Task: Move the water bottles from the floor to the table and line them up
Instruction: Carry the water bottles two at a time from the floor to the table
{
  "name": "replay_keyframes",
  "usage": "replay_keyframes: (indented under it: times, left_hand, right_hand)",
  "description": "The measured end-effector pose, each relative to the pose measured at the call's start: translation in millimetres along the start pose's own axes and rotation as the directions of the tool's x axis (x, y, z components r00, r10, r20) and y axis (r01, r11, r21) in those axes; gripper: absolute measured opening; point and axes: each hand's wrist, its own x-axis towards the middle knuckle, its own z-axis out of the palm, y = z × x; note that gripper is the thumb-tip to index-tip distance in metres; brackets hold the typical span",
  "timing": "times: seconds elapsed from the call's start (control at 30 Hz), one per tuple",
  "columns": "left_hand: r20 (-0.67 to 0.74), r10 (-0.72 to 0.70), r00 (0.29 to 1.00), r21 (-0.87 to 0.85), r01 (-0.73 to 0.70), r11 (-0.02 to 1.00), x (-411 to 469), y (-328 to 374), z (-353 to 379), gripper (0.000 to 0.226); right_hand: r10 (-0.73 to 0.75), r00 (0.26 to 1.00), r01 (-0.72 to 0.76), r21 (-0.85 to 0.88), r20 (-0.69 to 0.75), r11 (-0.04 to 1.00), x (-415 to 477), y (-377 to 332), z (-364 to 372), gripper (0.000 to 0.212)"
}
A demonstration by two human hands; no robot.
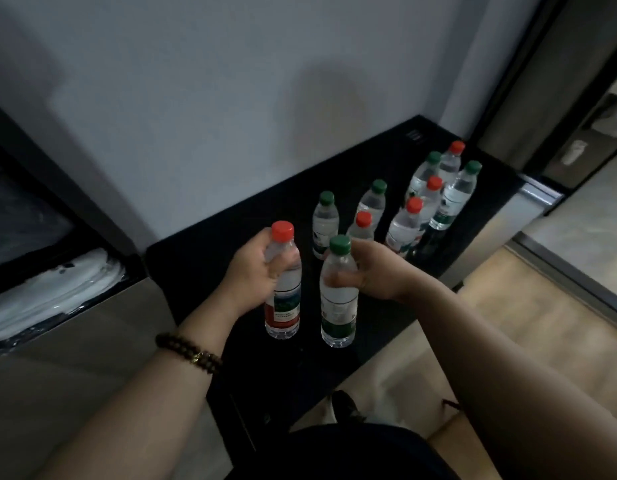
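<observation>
My left hand (251,271) grips the upper body of a red-capped water bottle (283,306) with a red label. My right hand (372,271) holds a green-capped bottle (338,306) with a green label, just to its right. Both bottles are upright over the near part of the black table (203,271); whether their bases touch it I cannot tell. Further back on the table stand several more bottles in two rough rows: a green-capped one (325,223), a red-capped one (362,226), and a cluster (435,195) toward the far right end.
The table runs along a grey wall (213,116). A dark-framed panel (30,220) sits at the left. Tan floor (542,323) lies to the right, with a doorway frame (542,98) at the far right. A beaded bracelet (189,348) is on my left wrist.
</observation>
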Motion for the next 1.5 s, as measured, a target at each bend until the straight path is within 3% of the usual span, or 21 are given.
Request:
replay_keyframes:
  times: [0.1, 0.23, 0.4, 0.67, 1.0, 1.5]
  left_hand:
    - [-0.076, -0.031, 0.997, 0.100, 0.039, 0.994, 22, -10, 2, 0.009]
    - [-0.160, -0.109, 0.981, 0.137, 0.131, 0.982, 44, -24, 9, 0.024]
    - [-0.194, -0.132, 0.972, 0.176, 0.167, 0.970, 64, -32, 18, 0.023]
    - [-0.162, -0.232, 0.959, 0.178, 0.260, 0.949, 88, -43, 26, 0.039]
    - [-0.115, -0.321, 0.940, 0.155, 0.336, 0.929, 94, -47, 29, 0.039]
    - [-0.126, -0.395, 0.910, 0.236, 0.414, 0.879, 89, -46, 31, 0.060]
  right_hand:
    - [0.026, 0.999, -0.023, -0.065, 0.046, 0.998, 29, 12, -8, 0.038]
    - [0.030, 0.989, -0.015, -0.102, 0.145, 0.995, 56, 24, -16, 0.048]
    - [0.016, 0.985, 0.011, -0.159, 0.170, 0.987, 78, 34, -16, 0.040]
    - [0.025, 0.972, 0.041, -0.275, 0.233, 0.961, 96, 38, -13, 0.032]
    - [0.073, 0.936, 0.071, -0.387, 0.343, 0.919, 105, 24, -5, 0.031]
    - [0.093, 0.938, 0.056, -0.412, 0.333, 0.909, 100, 16, -1, 0.033]
